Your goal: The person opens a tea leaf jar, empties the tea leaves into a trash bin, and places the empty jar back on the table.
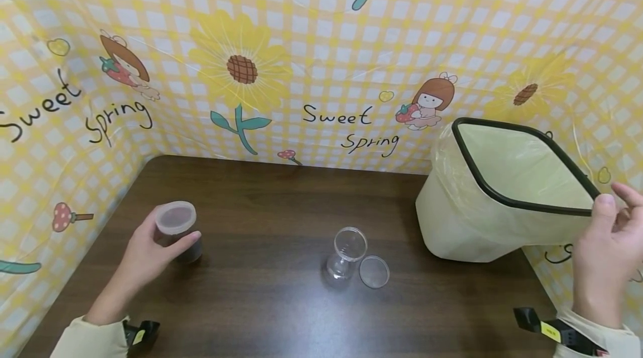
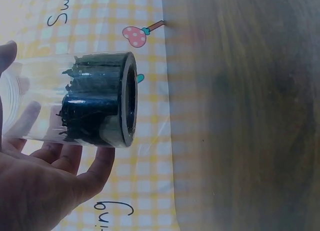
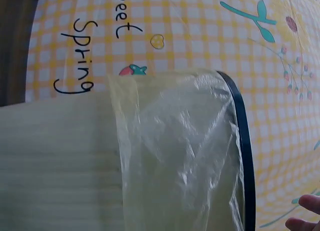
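Observation:
My left hand point(image 1: 145, 252) grips a clear cylindrical jar point(image 1: 187, 246) with a whitish translucent lid point(image 1: 176, 217), thumb on one side and fingers round the other. Dark shredded or leafy stuff point(image 2: 92, 101) fills the jar's lower half in the left wrist view; its exact kind is unclear. At the far right, my right hand point(image 1: 610, 252) is beside the front right corner of a pale trash bin point(image 1: 462, 224). The thumb overlaps the bin's black rim point(image 1: 522, 203), and the fingers are loosely bent. Two fingertips point(image 3: 311, 203) show beyond the rim in the right wrist view.
On the brown table point(image 1: 261, 291) a small clear jar point(image 1: 346, 252) stands uncovered, with a round clear lid point(image 1: 374, 272) lying flat beside it. A thin plastic liner point(image 3: 170, 141) folds over the bin's outside. Yellow checked cloth point(image 1: 321, 67) encloses the table's back and sides.

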Available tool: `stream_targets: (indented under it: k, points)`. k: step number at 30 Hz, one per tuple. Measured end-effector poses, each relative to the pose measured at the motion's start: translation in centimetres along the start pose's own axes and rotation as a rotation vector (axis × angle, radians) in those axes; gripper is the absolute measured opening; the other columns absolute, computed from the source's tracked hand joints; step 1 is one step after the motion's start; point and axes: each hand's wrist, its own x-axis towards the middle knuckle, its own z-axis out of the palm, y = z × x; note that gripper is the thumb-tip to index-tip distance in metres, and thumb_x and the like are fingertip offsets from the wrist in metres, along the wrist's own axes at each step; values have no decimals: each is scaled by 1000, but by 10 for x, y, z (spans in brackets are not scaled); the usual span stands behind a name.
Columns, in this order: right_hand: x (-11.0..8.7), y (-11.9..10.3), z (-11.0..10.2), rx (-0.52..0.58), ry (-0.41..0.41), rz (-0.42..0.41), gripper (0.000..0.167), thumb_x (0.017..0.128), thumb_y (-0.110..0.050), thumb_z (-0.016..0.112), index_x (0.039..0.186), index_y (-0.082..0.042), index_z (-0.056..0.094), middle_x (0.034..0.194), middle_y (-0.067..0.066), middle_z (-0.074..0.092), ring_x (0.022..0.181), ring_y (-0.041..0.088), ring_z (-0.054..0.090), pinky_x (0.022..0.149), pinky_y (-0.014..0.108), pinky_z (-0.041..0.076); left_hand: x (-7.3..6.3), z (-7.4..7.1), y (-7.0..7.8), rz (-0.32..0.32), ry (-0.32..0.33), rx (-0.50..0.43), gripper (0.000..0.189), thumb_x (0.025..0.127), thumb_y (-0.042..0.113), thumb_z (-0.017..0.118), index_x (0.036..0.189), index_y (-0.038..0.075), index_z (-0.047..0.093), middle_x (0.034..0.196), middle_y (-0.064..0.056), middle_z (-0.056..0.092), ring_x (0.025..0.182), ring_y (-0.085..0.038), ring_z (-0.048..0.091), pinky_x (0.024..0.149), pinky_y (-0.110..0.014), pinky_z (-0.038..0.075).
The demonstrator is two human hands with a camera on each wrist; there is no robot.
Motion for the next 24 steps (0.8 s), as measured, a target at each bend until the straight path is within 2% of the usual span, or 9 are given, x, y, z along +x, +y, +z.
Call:
stream_targets:
  k: [2,4,7,9,13,15,19,21,24]
  points:
    - [-4,-2,3,35,-14,-48,35,105,-23,46,139,-22,56,93,-12,43,76,2,39,71,16,35,0,1,2,4,-5,-11,62,83,4,83,136,2,52,114,13,56,100,2,55,81,-10,41]
    - [-7,-4,6,64,-33,-95,35,105,-20,46,138,-17,56,108,-14,49,92,2,48,82,18,39,0,3,4,8,-9,-21,61,83,3,83,136,2,52,114,12,57,100,2,55,81,-10,42]
    - [-12,-8,10,129,-69,-152,34,105,-16,45,136,-11,57,127,-12,49,115,8,47,98,18,35,1,5,6,7,-15,-32,60,83,2,83,135,3,52,114,11,57,99,1,56,81,-11,42]
    - [-14,-11,12,161,-97,-172,34,105,-14,45,135,-9,59,129,-10,51,123,13,47,101,17,34,1,7,8,6,-19,-41,60,83,2,83,135,4,53,112,10,57,97,0,56,80,-11,43]
    - [-20,-15,14,169,-128,-168,33,104,-14,46,133,-10,62,130,-9,53,115,16,52,89,18,40,3,12,12,4,-25,-74,60,82,0,82,134,4,52,109,11,58,93,-1,58,77,-13,45]
    - [-22,-16,15,147,-144,-164,34,104,-15,46,134,-12,62,131,-9,53,101,14,54,77,17,39,3,14,14,10,-19,-89,60,82,-2,81,134,3,51,108,11,58,92,-2,58,76,-13,46]
    - [-27,-18,18,115,-179,-177,34,104,-15,46,135,-14,62,132,-9,53,73,9,44,62,16,33,4,16,16,29,-6,-112,59,83,-6,78,134,1,49,109,11,57,93,-2,57,78,-13,45]
    - [-29,-19,20,120,-189,-184,34,104,-16,47,135,-14,62,132,-9,54,69,8,41,62,16,34,5,18,17,36,-1,-118,59,83,-7,77,134,0,48,109,11,57,94,-2,57,79,-12,44]
    - [-31,-20,22,148,-205,-187,34,104,-15,49,134,-12,63,132,-8,55,75,7,47,67,15,37,6,20,19,34,3,-120,58,83,-7,77,133,-2,47,108,11,57,94,-2,56,80,-13,43]
